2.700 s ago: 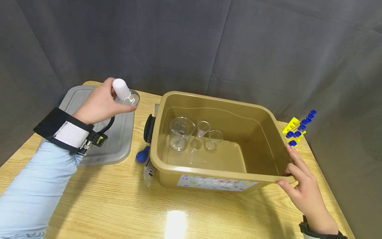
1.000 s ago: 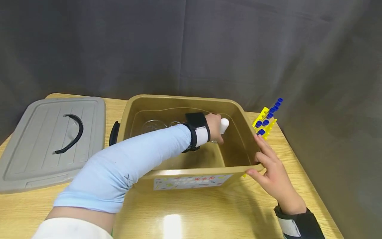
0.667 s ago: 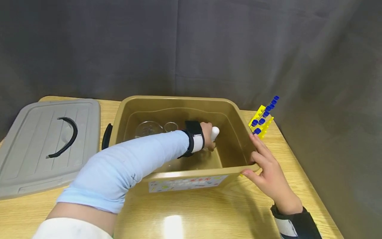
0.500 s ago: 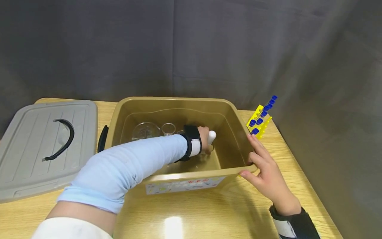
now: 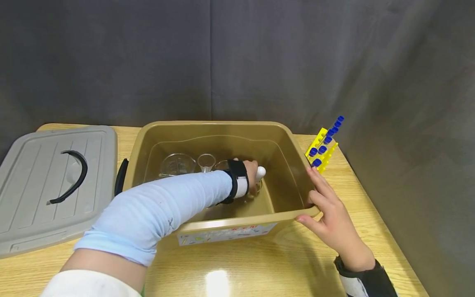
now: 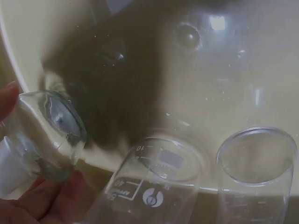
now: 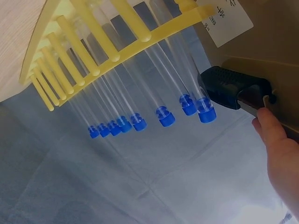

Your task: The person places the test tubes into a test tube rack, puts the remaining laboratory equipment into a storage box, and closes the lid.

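My left hand [image 5: 251, 173] is down inside the tan plastic bin [image 5: 208, 128], gripping a glass alcohol lamp with a white cap [image 5: 261, 173]. In the left wrist view the lamp's clear glass body [image 6: 51, 130] is tilted, with fingers round its side. I cannot tell whether its base touches the bin floor. Beside it inside the bin are a large beaker [image 5: 178, 164], a smaller glass beaker [image 5: 206, 161] and another clear vessel [image 5: 222, 165], partly hidden by my wrist. My right hand [image 5: 335, 218] grips the bin's front right corner, thumb on the front rim.
Outside the bin's right wall stands a yellow rack [image 5: 320, 144] with several blue-capped test tubes [image 7: 166, 116]. A grey lid [image 5: 55, 185] with a black handle lies on the table at the left. A black latch [image 5: 121, 176] sticks out from the bin's left side.
My left hand has carried the alcohol lamp from above the grey lid into the bin and lowered it there. My right hand stays on the corner. The head view has shifted.
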`<state>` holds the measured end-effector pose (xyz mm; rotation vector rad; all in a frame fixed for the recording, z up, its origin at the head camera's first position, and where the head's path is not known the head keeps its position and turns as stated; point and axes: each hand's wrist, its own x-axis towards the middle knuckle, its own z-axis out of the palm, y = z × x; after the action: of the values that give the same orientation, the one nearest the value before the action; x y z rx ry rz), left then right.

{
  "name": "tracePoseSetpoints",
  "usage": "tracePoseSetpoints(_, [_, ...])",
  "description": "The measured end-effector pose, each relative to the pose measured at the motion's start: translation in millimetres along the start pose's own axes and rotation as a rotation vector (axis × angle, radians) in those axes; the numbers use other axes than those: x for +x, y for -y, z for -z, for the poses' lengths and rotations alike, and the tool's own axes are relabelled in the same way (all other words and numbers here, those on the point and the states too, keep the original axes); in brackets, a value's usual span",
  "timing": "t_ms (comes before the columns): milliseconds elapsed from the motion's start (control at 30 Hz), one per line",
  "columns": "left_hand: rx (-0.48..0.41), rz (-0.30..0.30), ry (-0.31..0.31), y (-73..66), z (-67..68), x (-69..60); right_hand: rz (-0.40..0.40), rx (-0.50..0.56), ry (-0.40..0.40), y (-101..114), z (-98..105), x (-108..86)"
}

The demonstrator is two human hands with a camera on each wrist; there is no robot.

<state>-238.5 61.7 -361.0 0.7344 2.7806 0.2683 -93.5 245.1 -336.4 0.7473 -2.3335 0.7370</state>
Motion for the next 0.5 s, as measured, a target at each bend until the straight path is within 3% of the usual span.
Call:
tracePoseSetpoints(267, [0.147, 0.04, -0.037, -0.4, 0.5, 1.8, 0.014, 0.007, -0.019, -0.3, -1.0, 0.2])
tracePoseSetpoints(500, [0.217, 0.021, -0.091, 1.2, -5.1, 3.4, 0.017, 0.01, -0.024, -1.0, -2.6, -0.8])
